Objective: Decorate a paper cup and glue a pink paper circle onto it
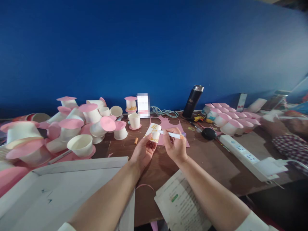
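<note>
A white paper cup (154,130) with yellow-orange drawing on its side lies tilted in my left hand (145,150), whose fingers close round its lower end. My right hand (176,144) is closed on a white marker (173,134), with the marker's tip at or very near the cup's side. Under and behind the hands lies a cut pink sheet (166,123). Left of the cup an orange marker cap (136,141) rests on the table. Behind it a plain white cup (134,121) stands on a pink disc, near a decorated cup (131,104).
Many white cups with pink discs (72,125) crowd the left; more stand in rows (228,118) at right. A white box (96,170), papers (180,199), black flask (193,101), black mouse (209,133) and power strip (243,155) surround the hands. Another person's checked sleeve (291,144) is far right.
</note>
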A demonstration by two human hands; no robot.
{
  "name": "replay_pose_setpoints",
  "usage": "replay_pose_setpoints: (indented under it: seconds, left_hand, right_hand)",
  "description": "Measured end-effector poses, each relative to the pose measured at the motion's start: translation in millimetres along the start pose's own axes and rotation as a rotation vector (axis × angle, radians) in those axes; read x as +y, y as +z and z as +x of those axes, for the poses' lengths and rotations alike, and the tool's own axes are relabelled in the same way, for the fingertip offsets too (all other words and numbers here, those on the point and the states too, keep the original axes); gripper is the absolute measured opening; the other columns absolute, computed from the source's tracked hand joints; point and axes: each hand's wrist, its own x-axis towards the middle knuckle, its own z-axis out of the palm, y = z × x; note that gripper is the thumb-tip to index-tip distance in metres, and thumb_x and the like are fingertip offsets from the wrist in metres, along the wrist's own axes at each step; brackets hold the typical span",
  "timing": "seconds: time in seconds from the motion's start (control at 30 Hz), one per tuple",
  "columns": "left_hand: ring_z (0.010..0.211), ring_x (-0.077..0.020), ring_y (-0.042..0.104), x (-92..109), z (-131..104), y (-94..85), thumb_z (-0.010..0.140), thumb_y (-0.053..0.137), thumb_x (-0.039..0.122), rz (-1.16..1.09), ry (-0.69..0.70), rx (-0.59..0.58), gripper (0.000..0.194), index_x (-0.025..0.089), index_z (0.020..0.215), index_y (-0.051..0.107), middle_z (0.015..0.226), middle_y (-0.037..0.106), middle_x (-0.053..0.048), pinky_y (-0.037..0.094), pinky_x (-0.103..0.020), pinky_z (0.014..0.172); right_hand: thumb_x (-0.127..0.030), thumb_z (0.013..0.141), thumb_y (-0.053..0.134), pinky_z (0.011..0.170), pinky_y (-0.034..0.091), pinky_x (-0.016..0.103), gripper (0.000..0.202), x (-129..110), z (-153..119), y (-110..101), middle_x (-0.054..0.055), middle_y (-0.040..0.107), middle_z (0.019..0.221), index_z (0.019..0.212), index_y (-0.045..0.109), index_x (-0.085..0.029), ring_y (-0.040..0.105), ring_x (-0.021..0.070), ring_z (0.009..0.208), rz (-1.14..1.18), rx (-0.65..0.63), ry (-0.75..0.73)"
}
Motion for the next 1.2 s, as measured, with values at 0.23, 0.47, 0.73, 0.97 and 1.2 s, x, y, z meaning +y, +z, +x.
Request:
replay_pose_setpoints:
  seconds: [0.23,0.47,0.73,0.97,1.2]
  left_hand:
    - [0.068,-0.0097,0.061,0.9,-0.5,1.4,0.073,0.069,0.01,0.008,-0.011,0.004,0.015,0.012,0.086,0.064,0.086,0.067,-0.007,0.052,-0.018,0.059]
    - [0.066,-0.0086,0.06,0.6,-1.6,1.4,0.072,0.069,0.009,0.008,-0.012,0.004,0.015,0.011,0.086,0.063,0.083,0.067,-0.006,0.053,-0.017,0.059]
    - [0.066,-0.0083,0.06,0.5,-0.1,0.4,0.073,0.069,0.009,0.004,-0.019,0.004,0.015,0.011,0.087,0.063,0.084,0.067,-0.006,0.052,-0.017,0.058]
    - [0.066,-0.0083,0.061,1.0,0.3,0.2,0.072,0.069,0.009,0.003,-0.029,0.011,0.015,0.011,0.086,0.064,0.084,0.067,-0.006,0.051,-0.016,0.058]
    - [0.067,-0.0081,0.061,1.0,1.1,0.1,0.072,0.07,0.009,0.002,-0.022,0.005,0.015,0.01,0.086,0.064,0.085,0.067,-0.006,0.051,-0.017,0.057]
  right_hand:
    - [-0.029,0.086,0.052,0.054,0.042,0.024,0.014,-0.2,0.5,0.4,0.002,0.061,0.069,0.081,0.058,-0.018,0.057,0.0138,0.059,0.003,0.012,0.006]
    - [-0.029,0.087,0.052,0.055,0.043,0.024,0.014,-0.7,0.1,-0.1,0.002,0.061,0.07,0.081,0.058,-0.018,0.057,0.0139,0.06,0.007,0.006,0.016]
    - [-0.027,0.086,0.052,0.058,0.043,0.024,0.013,0.8,0.5,0.3,0.002,0.062,0.072,0.081,0.059,-0.017,0.058,0.0133,0.062,-0.002,0.006,0.011]
    - [-0.029,0.087,0.052,0.061,0.044,0.024,0.015,1.9,0.3,0.7,0.003,0.062,0.073,0.081,0.059,-0.017,0.058,0.0141,0.063,-0.011,0.008,0.005]
    - [-0.028,0.087,0.052,0.06,0.044,0.024,0.014,1.6,0.2,0.5,0.002,0.062,0.072,0.081,0.059,-0.017,0.058,0.0132,0.061,-0.006,0.011,0.002]
